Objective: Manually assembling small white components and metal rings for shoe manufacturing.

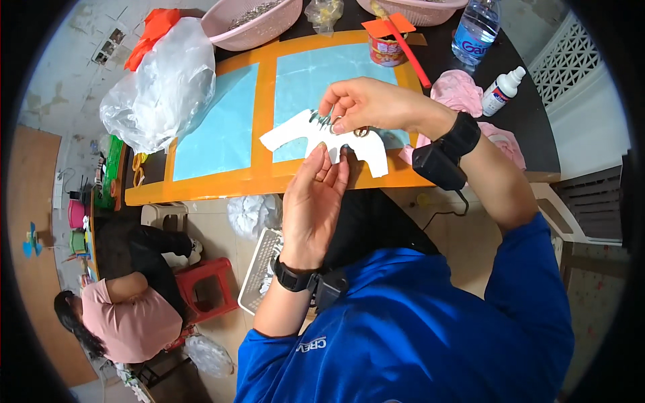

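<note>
A white, flat cut-out piece (373, 149) with curved edges is held over the near edge of the work board. Several dark loops (317, 118) run along its upper edge, and a brass-coloured ring (361, 131) sits to their right. From below, my left hand (314, 208) grips the lower edge of the piece between thumb and fingertips, palm turned up. Above it, my right hand (373, 104) is closed in a pinch at the loops, thumb against the white piece. Whatever lies between those fingertips is too small to make out.
Blue sheets (225, 127) lie on an orange-edged board (265, 101). Around it are a plastic bag (164, 87), pink baskets (252, 30), a red tub (386, 52), a water bottle (476, 30), a small white bottle (502, 91) and pink cloth (458, 93). A person (131, 316) sits at lower left.
</note>
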`<action>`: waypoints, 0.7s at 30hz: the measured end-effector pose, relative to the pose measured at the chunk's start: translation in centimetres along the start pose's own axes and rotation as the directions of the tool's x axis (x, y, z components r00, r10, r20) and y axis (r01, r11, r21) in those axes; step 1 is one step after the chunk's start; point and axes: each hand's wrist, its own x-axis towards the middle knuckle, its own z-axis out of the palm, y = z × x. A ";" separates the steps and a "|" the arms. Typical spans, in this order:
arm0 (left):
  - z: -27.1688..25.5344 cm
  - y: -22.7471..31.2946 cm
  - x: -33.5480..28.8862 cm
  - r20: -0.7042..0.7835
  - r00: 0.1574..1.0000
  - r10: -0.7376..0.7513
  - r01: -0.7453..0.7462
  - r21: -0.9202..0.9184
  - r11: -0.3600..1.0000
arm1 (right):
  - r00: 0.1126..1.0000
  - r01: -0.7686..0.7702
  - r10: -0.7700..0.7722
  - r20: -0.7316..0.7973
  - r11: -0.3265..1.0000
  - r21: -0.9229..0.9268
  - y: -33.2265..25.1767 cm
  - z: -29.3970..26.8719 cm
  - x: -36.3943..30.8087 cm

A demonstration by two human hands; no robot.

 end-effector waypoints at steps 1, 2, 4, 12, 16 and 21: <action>0.0 -0.2 0.2 0.003 1.000 -0.008 0.008 -0.025 1.000 | 1.000 0.006 -0.006 -0.008 1.000 -0.001 0.0 0.0 -0.1; 0.1 -0.2 0.2 -0.003 1.000 -0.022 0.021 -0.055 0.998 | 1.000 0.008 -0.008 -0.009 1.000 0.002 -0.2 0.2 -0.2; 0.4 -0.5 0.0 -0.016 0.998 -0.053 0.051 -0.113 0.992 | 1.000 0.009 -0.009 -0.014 1.000 0.012 -0.5 0.4 -0.6; 1.0 -1.4 -0.7 -0.070 0.997 -0.022 0.010 -0.165 0.986 | 0.997 0.072 -0.072 -0.004 0.993 -0.093 -1.1 0.9 -1.1; 0.4 -0.8 -0.6 -0.027 0.998 -0.055 0.052 -0.105 0.993 | 0.991 0.121 -0.131 -0.035 0.973 -0.198 -1.7 1.6 -1.7; -0.2 -1.1 -0.5 -0.027 0.999 0.019 -0.019 -0.031 0.999 | 0.958 0.212 -0.265 -0.111 0.913 -0.349 -2.3 3.0 -2.4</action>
